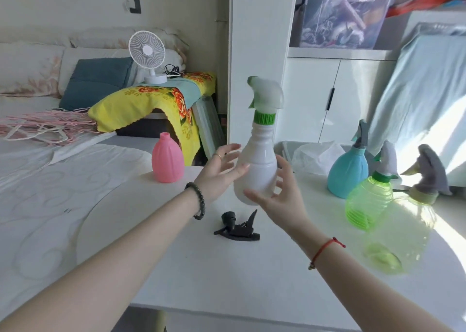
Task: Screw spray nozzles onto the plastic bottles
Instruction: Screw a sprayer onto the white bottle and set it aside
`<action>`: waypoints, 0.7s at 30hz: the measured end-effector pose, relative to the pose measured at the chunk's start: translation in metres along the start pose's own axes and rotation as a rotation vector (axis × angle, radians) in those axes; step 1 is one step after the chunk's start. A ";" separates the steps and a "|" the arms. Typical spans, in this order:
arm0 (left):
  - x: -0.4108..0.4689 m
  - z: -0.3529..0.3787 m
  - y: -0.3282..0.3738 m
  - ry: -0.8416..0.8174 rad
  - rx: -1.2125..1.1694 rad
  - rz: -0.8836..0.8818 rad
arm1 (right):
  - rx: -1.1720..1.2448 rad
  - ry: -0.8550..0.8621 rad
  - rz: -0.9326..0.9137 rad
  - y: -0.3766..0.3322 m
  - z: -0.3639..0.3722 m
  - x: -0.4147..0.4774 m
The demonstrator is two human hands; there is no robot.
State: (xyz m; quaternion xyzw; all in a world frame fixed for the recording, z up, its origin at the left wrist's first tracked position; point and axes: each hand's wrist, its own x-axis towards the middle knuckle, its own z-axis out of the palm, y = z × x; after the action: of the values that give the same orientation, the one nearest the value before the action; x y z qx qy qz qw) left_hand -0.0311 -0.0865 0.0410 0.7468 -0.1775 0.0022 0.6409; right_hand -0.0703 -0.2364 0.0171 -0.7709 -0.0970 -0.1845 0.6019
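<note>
Sunlight falls across the white tabletop beside a bed, and most of the job looks finished from where I stand. At the middle of the table a tall white plastic bottle stands upright with its white trigger nozzle and green collar already seated on the neck. The left hand and the right hand flank its body with fingers spread; they look to be just brushing it or just clear of it, not clamped on, though the blur makes the contact hard to call.

Off to the right, three more bottles carry nozzles: a rounded blue bottle, a ribbed translucent green bottle and a pale yellow-green clear bottle nearest the window glare. Whether those collars are fully tight, I cannot tell.

What is left seems plain. A squat pink plastic bottle stands apart at the table's far left edge with a bare neck, and a black trigger spray nozzle lies loose on its side on the tabletop, just in front of the white bottle. I would judge those two belong together, one last pairing to screw down.
</note>
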 end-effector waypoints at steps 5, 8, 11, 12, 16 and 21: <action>0.052 0.083 -0.008 -0.031 0.110 -0.003 | -0.191 0.268 0.037 0.042 -0.041 0.026; 0.081 0.118 -0.026 -0.062 0.118 -0.067 | -0.269 0.323 0.058 0.073 -0.058 0.042; 0.106 0.139 -0.049 -0.109 0.017 -0.143 | -0.308 0.342 0.119 0.105 -0.071 0.055; 0.112 0.144 -0.056 -0.128 -0.013 -0.162 | -0.325 0.346 0.129 0.114 -0.074 0.058; 0.132 0.159 -0.082 -0.156 -0.068 -0.162 | -0.336 0.367 0.148 0.137 -0.081 0.065; 0.133 0.159 -0.095 -0.201 0.033 -0.126 | -0.284 0.377 0.190 0.140 -0.084 0.063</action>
State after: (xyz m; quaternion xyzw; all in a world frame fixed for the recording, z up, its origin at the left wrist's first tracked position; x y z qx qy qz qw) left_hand 0.0830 -0.2627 -0.0471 0.7634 -0.1937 -0.1099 0.6063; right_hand 0.0254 -0.3579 -0.0650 -0.8053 0.1168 -0.2794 0.5097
